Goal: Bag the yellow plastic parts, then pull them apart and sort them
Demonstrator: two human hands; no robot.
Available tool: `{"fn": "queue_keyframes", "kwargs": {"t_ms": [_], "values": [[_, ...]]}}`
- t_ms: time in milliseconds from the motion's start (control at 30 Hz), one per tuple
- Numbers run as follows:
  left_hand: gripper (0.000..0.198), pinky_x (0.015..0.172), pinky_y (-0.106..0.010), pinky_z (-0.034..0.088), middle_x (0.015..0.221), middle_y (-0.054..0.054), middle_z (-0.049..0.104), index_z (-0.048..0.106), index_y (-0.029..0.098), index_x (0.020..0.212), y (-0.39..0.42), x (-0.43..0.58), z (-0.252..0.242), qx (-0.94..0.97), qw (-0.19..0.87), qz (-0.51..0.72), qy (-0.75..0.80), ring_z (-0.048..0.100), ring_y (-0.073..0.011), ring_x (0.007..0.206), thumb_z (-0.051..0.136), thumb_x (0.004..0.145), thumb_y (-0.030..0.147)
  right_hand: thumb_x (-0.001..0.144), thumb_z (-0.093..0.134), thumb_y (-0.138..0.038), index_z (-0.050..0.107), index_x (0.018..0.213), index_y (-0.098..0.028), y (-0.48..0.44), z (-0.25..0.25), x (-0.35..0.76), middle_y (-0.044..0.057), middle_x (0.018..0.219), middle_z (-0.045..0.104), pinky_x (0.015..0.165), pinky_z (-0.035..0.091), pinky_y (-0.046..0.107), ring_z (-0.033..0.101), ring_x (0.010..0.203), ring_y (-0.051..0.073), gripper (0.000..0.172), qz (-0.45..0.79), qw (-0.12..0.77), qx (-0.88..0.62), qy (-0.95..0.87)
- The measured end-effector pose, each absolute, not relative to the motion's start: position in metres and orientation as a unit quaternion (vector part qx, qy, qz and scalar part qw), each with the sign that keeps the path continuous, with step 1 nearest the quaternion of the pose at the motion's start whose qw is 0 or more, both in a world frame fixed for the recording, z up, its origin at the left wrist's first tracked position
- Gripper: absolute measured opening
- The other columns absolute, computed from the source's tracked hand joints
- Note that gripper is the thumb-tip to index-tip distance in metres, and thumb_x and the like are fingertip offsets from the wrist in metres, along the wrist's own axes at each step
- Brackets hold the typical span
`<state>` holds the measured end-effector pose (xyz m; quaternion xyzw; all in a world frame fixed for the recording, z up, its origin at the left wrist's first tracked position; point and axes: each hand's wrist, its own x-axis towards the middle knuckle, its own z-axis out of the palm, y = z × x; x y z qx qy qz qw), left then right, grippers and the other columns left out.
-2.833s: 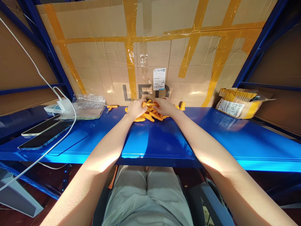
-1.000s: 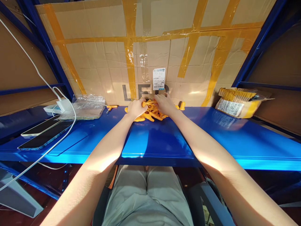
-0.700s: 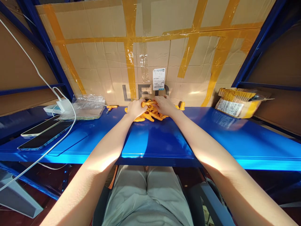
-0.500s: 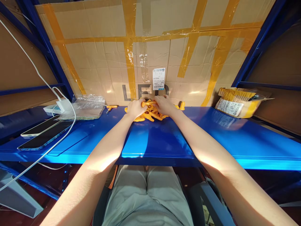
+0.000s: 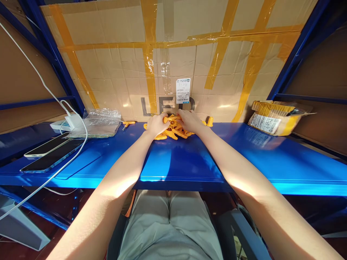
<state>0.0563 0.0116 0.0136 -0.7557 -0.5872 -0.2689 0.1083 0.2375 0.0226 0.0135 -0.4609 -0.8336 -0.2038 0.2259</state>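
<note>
A heap of orange plastic pieces [image 5: 171, 134], some with round hubs and wing-like arms, lies at the back of the blue shelf against the cardboard. My left hand [image 5: 157, 124] curls over the left side of the heap, its thumb and forefinger closed on an orange plastic piece [image 5: 172, 118] at the top. From the right, my right hand [image 5: 190, 121] bends its fingers onto the same piece, and most of its fingertips are hidden. A T-shaped orange piece with a metal tip [image 5: 128, 124] lies apart to the left. An orange cap-like piece [image 5: 210, 121] stands to the right.
On the left lie two phones [image 5: 52, 155], a white charger with cable [image 5: 72, 122] and a clear plastic bag [image 5: 101, 122]. A taped, opened package [image 5: 271, 118] sits at the right. Taped cardboard [image 5: 114, 72] stands behind, between blue metal posts [image 5: 295, 54].
Both hands stay in place over the heap. Only the orange piece between my fingers seems to have turned slightly.
</note>
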Motion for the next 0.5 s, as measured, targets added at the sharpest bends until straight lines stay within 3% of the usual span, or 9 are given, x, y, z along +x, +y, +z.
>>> {"fn": "queue_keyframes", "kwargs": {"t_ms": [200,500], "values": [[0.041,0.091,-0.036,0.050,0.113,-0.007,0.073,0.065,0.026,0.124,0.0121,0.0557,0.0138,-0.754,0.108,-0.272,-0.589,0.066,-0.0292,0.109,0.052,0.086,0.035,0.097,0.038,-0.020,0.053,0.122,-0.014,0.0247,0.0097,0.2365,0.017,0.120,0.064,0.089,0.038,0.043,0.057,0.110,0.031,0.029,-0.200,0.208,-0.466,-0.836],[0.039,0.091,-0.035,0.051,0.111,-0.006,0.074,0.065,0.028,0.122,0.0117,0.0569,0.0142,-0.749,0.108,-0.272,-0.595,0.066,-0.0285,0.108,0.051,0.087,0.036,0.090,0.044,-0.013,0.057,0.112,-0.015,0.0202,0.0167,0.2371,0.016,0.109,0.066,0.093,0.032,0.045,0.055,0.101,0.031,0.025,-0.252,0.227,-0.463,-0.819]]}}
